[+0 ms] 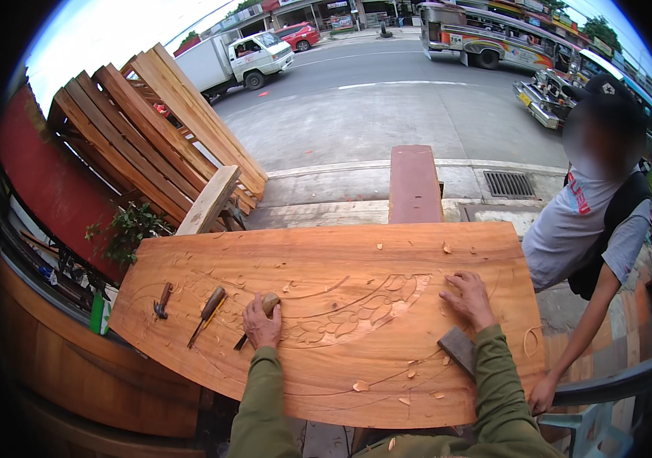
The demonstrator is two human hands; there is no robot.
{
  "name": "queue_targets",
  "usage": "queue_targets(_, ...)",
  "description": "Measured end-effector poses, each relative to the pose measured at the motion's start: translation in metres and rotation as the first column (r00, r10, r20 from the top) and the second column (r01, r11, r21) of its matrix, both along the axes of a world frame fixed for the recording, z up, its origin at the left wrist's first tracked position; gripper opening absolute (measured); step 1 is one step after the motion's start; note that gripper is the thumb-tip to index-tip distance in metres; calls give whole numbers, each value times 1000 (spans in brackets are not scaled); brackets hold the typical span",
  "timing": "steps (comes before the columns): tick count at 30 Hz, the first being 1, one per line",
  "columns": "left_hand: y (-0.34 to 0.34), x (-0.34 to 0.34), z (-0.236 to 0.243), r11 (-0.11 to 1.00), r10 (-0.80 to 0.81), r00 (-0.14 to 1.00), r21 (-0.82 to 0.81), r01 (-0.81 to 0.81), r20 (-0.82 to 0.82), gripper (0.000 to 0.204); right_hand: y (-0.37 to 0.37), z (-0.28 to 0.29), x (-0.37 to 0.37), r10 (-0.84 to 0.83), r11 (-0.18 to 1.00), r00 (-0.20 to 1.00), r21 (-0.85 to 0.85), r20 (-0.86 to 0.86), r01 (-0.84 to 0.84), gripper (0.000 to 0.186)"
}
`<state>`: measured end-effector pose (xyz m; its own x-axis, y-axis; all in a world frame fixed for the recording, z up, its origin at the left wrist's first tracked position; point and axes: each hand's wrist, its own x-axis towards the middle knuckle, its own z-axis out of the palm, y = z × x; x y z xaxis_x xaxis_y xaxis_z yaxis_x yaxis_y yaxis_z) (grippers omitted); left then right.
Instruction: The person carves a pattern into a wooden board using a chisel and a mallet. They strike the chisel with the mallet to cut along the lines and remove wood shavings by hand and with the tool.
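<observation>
A broad wooden panel point(326, 248) lies before me with leafy relief carving point(364, 309) across its middle. My left hand point(263, 324) is closed over a wooden-handled tool point(271, 302). The handle's rounded end shows past the fingers, and a dark narrow part sticks out on the other side; the hand hides the rest. My right hand point(469, 299) rests on the panel right of the carving, fingers apart and holding nothing. A dark rectangular block point(458, 349) lies beside my right forearm. Left of my left hand lie wood-handled chisels point(211, 305) and a small hammer point(163, 301).
Wood shavings point(361, 386) are scattered over the panel. A person point(593, 206) stands at its right end, one hand low near the edge. Timber planks point(143, 137) lean at the far left beside a plant point(131, 229). Beyond is a road with a white truck point(253, 57) and other vehicles.
</observation>
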<state>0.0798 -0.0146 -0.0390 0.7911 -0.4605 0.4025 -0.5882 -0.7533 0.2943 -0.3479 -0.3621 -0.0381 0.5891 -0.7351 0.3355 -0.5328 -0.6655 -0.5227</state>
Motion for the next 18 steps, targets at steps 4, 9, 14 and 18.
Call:
queue_targets(4,-3,-3,3,1000,-13,1000,-1,13,-19,69,-1,-1,-2,-3,1000,1000,4,-12,3,48)
queue_targets(9,0,4,-3,1000,-21,999,-6,21,47,68,-1,0,-1,-16,999,999,27,-40,17,49)
queue_targets(14,-1,3,-4,998,-49,998,-28,50,42,67,-2,-5,-1,-14,1000,997,9,-70,14,50)
queue_targets(18,-4,-2,0,997,-54,998,-61,57,39,60,0,0,-1,-9,1000,997,12,-81,10,50)
